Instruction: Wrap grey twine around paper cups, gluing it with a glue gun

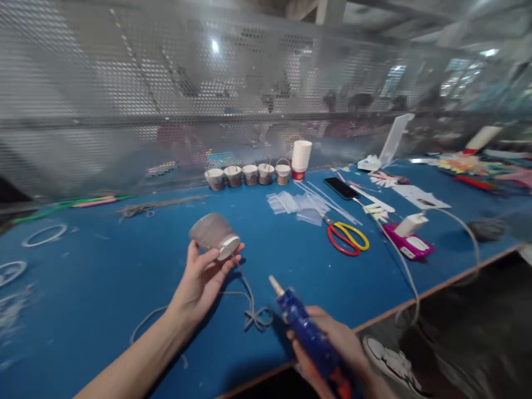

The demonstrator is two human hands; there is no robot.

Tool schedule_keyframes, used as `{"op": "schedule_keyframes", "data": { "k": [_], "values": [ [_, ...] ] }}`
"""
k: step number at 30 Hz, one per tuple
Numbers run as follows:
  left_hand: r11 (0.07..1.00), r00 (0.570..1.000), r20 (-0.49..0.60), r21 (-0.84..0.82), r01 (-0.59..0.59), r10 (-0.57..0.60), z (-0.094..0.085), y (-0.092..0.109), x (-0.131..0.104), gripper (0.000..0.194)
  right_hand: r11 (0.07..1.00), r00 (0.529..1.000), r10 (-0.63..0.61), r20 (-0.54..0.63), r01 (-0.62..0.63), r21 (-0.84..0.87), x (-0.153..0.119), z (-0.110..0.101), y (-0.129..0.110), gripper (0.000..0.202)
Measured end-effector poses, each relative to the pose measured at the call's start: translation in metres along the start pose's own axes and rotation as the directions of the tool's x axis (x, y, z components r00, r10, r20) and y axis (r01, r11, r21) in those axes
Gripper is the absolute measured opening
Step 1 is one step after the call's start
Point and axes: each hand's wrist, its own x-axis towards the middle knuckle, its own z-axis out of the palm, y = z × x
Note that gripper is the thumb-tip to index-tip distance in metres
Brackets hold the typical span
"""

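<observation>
My left hand [208, 274] grips a paper cup [211, 231] wrapped in grey cord, tipped on its side with its white base toward the right. In my right hand [332, 338] is a blue hot glue gun [305, 327], its nozzle pointing up and left, apart from the cup. A length of grey cord [251, 302] hangs by the cup and lies in loops on the blue table [108, 288] between my hands. Red-and-yellow-handled scissors [347, 237] lie beyond the glue gun.
Several small wrapped cups [250, 175] stand in a row at the back beside a stack of paper cups [301, 158]. Clear plastic strips [297, 205], a phone [341, 188] and a purple power strip [409, 242] with a trailing white cable [405, 266] lie to the right.
</observation>
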Motion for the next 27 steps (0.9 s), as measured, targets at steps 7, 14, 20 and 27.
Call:
{"op": "schedule_keyframes", "data": {
  "k": [7,14,20,27],
  "values": [
    [0.995,0.991,0.123,0.077,-0.057,0.048,-0.005,-0.012,-0.008,0.072,0.995,0.989,0.087,-0.115,-0.081,0.055,0.024,0.013,-0.020,0.015],
    [0.991,0.987,0.133,0.093,-0.101,0.088,-0.005,-0.015,-0.010,0.080,0.995,0.998,0.053,-0.020,-0.051,0.087,0.031,0.024,-0.017,0.019],
    [0.988,0.986,0.120,0.092,-0.128,0.116,-0.004,-0.016,-0.011,0.085,0.999,0.999,-0.001,-0.039,0.002,0.050,0.031,0.029,-0.014,0.020],
    [0.978,0.980,0.114,0.115,-0.175,0.162,-0.008,-0.017,-0.007,0.087,1.000,0.999,0.006,-0.032,-0.006,0.000,0.032,0.027,-0.012,0.023]
  ]
}}
